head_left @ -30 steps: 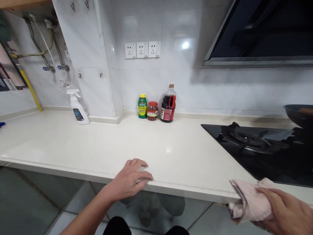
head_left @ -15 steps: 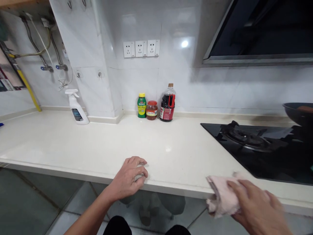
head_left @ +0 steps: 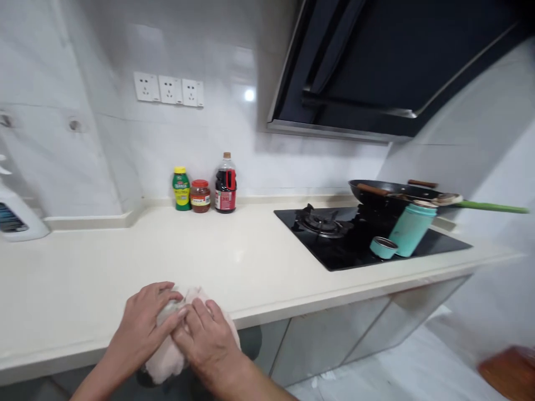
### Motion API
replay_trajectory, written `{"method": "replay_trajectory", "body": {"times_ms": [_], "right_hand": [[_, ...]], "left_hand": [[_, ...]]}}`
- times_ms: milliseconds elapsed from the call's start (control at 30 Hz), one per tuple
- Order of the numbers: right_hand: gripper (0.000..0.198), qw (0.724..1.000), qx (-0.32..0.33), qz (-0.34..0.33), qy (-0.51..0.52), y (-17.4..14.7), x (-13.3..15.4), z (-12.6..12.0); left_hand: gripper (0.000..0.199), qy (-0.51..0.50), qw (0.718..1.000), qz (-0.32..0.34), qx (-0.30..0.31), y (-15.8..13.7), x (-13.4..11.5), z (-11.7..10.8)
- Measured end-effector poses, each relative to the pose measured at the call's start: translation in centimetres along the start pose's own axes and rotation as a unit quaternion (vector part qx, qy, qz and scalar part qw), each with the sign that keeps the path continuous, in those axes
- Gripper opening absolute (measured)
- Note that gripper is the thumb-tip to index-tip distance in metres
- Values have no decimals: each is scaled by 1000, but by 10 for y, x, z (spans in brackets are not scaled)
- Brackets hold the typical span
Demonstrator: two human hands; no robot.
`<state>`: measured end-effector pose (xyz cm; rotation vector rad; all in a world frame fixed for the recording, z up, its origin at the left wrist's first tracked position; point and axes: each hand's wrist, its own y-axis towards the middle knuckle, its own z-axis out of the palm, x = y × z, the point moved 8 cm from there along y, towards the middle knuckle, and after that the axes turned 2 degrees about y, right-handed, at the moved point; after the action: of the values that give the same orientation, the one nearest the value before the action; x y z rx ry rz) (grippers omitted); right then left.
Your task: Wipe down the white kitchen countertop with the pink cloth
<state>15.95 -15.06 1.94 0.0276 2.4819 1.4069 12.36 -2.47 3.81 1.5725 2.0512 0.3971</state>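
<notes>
A pale pink cloth (head_left: pixel 165 359) is bunched between my two hands at the counter's front edge. My left hand (head_left: pixel 144 317) is closed on its left side, with curled fingers and the thumb reaching my other hand. From the right, my right hand (head_left: pixel 209 337) grips the cloth, its fingers bent over the top. Part of the cloth hangs below the counter edge, and much of it is hidden under the hands.
On the white counter (head_left: pixel 125 262) stand a green bottle (head_left: pixel 181 189), a red-lidded jar (head_left: pixel 200 196), a dark sauce bottle (head_left: pixel 225 186) and a white spray bottle (head_left: pixel 19 214). The black stove (head_left: pixel 338 250) bears a wok (head_left: pixel 376 192), a turquoise flask (head_left: pixel 412 231) and its cup (head_left: pixel 383 248).
My right hand has brought the cloth leftward to my left hand, which now holds it too. The view has turned right, showing the wok, the flask and more of the stove.
</notes>
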Motion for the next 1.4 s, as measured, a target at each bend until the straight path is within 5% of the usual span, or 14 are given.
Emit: {"method": "replay_trajectory", "body": {"times_ms": [233, 467, 767, 933, 1067, 1233, 1300, 1400], "right_hand": [[31, 998, 49, 25, 30, -58, -89, -51], [60, 974, 150, 157, -60, -141, -207, -93], [70, 858, 247, 409, -188, -256, -365, -168], [53, 813, 242, 509, -143, -287, -373, -195], [37, 741, 258, 618, -54, -328, -344, -209], [57, 672, 168, 719, 48, -345, -319, -235], [63, 670, 97, 733, 63, -329, -326, -250], [72, 717, 73, 693, -4, -286, -352, -268]], "left_hand": [[33, 45, 999, 6, 14, 2, 9, 10], [37, 70, 997, 6, 25, 2, 14, 15], [37, 64, 998, 12, 10, 6, 10, 13], [34, 61, 998, 10, 10, 7, 9, 14], [37, 63, 998, 16, 1, 7, 9, 13], [39, 58, 998, 17, -6, 6, 10, 14], [38, 52, 999, 14, -5, 6, 10, 15], [38, 44, 999, 11, -7, 5, 9, 14]]}}
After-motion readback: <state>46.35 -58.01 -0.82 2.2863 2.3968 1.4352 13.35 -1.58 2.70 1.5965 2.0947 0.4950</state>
